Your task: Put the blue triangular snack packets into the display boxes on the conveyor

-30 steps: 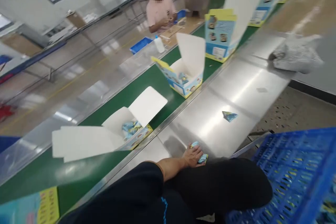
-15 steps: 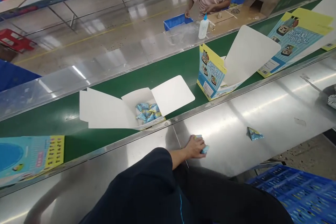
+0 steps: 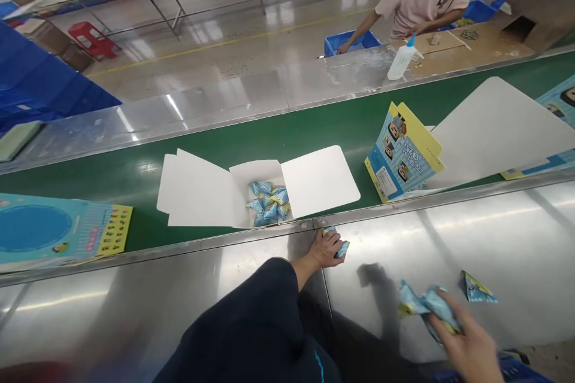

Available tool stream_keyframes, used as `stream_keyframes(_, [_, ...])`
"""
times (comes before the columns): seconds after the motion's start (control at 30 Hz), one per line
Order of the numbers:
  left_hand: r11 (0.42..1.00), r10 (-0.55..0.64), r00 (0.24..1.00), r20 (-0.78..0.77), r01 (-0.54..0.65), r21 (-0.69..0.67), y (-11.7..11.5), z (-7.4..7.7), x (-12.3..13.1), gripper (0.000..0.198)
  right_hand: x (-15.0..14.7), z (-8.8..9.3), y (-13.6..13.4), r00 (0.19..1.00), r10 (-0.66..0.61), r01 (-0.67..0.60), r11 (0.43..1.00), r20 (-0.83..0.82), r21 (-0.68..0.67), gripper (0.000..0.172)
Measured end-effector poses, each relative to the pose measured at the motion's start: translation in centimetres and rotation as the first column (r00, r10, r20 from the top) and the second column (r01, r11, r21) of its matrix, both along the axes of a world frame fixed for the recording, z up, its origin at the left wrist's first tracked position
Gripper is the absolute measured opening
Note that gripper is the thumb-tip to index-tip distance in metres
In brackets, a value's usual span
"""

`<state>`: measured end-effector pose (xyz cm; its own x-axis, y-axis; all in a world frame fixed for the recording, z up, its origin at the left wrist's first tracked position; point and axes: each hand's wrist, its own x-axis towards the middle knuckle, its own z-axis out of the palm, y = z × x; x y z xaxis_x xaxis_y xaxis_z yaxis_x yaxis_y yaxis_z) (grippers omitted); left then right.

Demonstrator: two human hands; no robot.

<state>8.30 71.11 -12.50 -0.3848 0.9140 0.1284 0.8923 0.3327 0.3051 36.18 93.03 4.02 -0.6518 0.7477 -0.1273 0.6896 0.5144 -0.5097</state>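
Observation:
My left hand (image 3: 324, 249) is closed on a small blue foil packet (image 3: 342, 249) just above the steel ledge, close to the conveyor's edge; it may hold more than one. At the lower right, my right hand (image 3: 469, 335) grips several blue and yellow packets (image 3: 433, 305), slightly blurred. One loose triangular packet (image 3: 478, 288) lies on the ledge beyond my right hand. An open white carton (image 3: 321, 182) with its flaps spread stands on the green belt, and several packets (image 3: 269, 203) are heaped inside it.
Another open carton (image 3: 399, 155) stands on the green conveyor belt (image 3: 287, 131) to the right, and a flat printed carton (image 3: 90, 227) lies at left. A glue-like bottle (image 3: 401, 60) stands on the far ledge. Across the line a co-worker (image 3: 426, 0) reaches into a blue bin (image 3: 350, 42).
My right hand has come into view at the lower right with packets in it. My left hand still holds its packet, nearer the belt edge. The camera view has shifted.

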Motion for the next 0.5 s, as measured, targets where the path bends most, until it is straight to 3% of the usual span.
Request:
stream_keyframes(0.1, [1.0,0.014,0.999,-0.029,-0.014,-0.01,0.5,0.1,0.2,0.034,-4.1,-4.6,0.7,0.998,0.064,-0.061,0.981,0.012,-0.186,0.06])
stream_keyframes(0.23, [0.999,-0.01,1.0,-0.02,0.009,-0.037,0.7,0.1,-0.3,0.036,-6.5,-8.3,0.5,0.984,0.128,-0.103,0.975,0.121,-0.195,0.066])
stream_keyframes(0.33, [0.999,0.014,1.0,0.027,-0.013,-0.046,0.4,0.5,-0.7,0.034,-7.6,-8.2,-1.1,0.964,0.179,-0.151,0.977,0.197,-0.15,0.061])
stream_keyframes(0.5, [0.993,0.085,0.992,0.096,-0.076,-0.091,0.5,1.6,-1.6,0.03,-10.5,-5.7,-4.4,0.905,0.173,-0.111,0.978,0.388,-0.176,0.064])
